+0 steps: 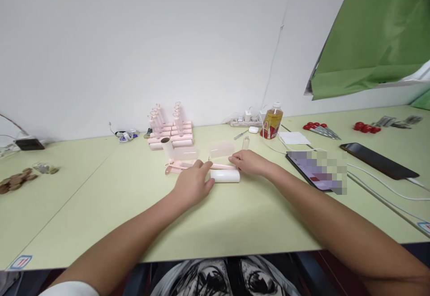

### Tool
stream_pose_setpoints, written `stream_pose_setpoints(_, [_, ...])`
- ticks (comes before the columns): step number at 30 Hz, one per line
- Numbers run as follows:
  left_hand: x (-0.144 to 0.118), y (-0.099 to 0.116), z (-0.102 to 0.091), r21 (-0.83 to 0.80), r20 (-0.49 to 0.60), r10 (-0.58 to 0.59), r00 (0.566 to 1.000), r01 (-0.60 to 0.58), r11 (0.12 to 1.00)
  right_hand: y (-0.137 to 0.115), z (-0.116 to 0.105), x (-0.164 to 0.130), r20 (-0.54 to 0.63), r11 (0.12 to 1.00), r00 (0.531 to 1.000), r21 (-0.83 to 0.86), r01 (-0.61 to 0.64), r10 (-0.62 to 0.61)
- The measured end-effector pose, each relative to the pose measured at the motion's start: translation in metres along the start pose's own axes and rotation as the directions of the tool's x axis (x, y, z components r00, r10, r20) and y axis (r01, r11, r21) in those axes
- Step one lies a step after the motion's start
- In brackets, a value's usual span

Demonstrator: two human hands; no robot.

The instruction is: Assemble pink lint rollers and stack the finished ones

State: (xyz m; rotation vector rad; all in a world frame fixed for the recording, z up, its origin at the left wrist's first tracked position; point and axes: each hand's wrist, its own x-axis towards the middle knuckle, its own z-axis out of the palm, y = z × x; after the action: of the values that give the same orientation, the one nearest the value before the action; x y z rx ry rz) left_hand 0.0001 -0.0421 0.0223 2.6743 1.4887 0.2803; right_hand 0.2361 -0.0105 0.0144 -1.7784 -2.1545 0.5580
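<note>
Across the pale green worktop (101, 206), both hands are resting: left hand (193, 184) loosely touching a pink handle (188, 166), right hand (250, 161) lying open beside the white roll (225, 176).

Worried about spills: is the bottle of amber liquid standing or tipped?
Standing. The bottle sits upright near the wall with its white cap on top, and liquid fills most of it.

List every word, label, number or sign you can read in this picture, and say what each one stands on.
No text can be read anywhere.
Bottle: its label is too blurred to read.
Corner stickers on the table, left and right: red marks, too small to make out.
Lit phone: its screen is pixelated, so nothing is legible.
Dark phone: its screen is blank.
</note>
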Motion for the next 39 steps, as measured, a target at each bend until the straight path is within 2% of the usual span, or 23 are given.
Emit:
stream_pose_setpoints(4, [0.01,0.034,0.01,0.094,-0.004,0.023,1.0,-0.022,0.995,0.003,0.014,0.004,-0.077,0.999,0.996,-0.016,0.034,-0.035])
stream_pose_setpoints(8, [0.019,0.063,0.016,0.119,0.062,0.026,0.998,-0.033,0.992,0.008,0.021,0.003,-0.12,0.996,0.99,0.04,0.083,-0.078])
stream_pose_setpoints(11, [0.025,0.077,0.018,0.076,0.136,-0.009,0.991,-0.001,0.997,0.011,0.018,0.001,-0.194,0.999,0.98,0.018,0.047,-0.042])
stream_pose_setpoints(14, [0.03,0.083,0.022,0.052,0.167,-0.045,0.985,0.036,0.998,0.012,0.011,-0.003,-0.281,1.0,0.96,0.014,-0.002,0.006])
stream_pose_setpoints(19, [0.033,0.078,0.034,0.072,0.158,-0.048,0.986,0.037,0.997,0.012,0.003,-0.007,-0.372,1.0,0.928,0.012,-0.025,0.028])
stream_pose_setpoints(25, [0.017,0.067,0.027,0.103,0.206,0.154,0.966,-0.178,0.979,0.015,0.008,-0.006,-0.346,0.999,0.937,0.035,-0.036,0.046])
stream_pose_setpoints(30, [-0.001,0.054,0.019,0.071,0.256,0.214,0.942,-0.24,0.968,0.012,0.017,-0.005,-0.356,0.999,0.934,-0.03,-0.041,0.028])
stream_pose_setpoints(34, [-0.013,0.044,0.01,-0.11,0.19,0.245,0.951,-0.227,0.968,0.009,0.023,-0.005,-0.332,1.0,0.943,-0.02,-0.02,0.012])
stream_pose_setpoints(37, [-0.018,0.036,-0.003,-0.336,0.116,0.299,0.947,-0.246,0.909,0.01,0.027,-0.004,-0.276,0.999,0.961,-0.038,0.009,-0.019])
stream_pose_setpoints(39, [-0.017,0.029,-0.012,-0.426,0.038,0.29,0.956,-0.247,0.87,0.012,0.029,-0.003,-0.243,0.997,0.969,-0.057,0.042,-0.054])
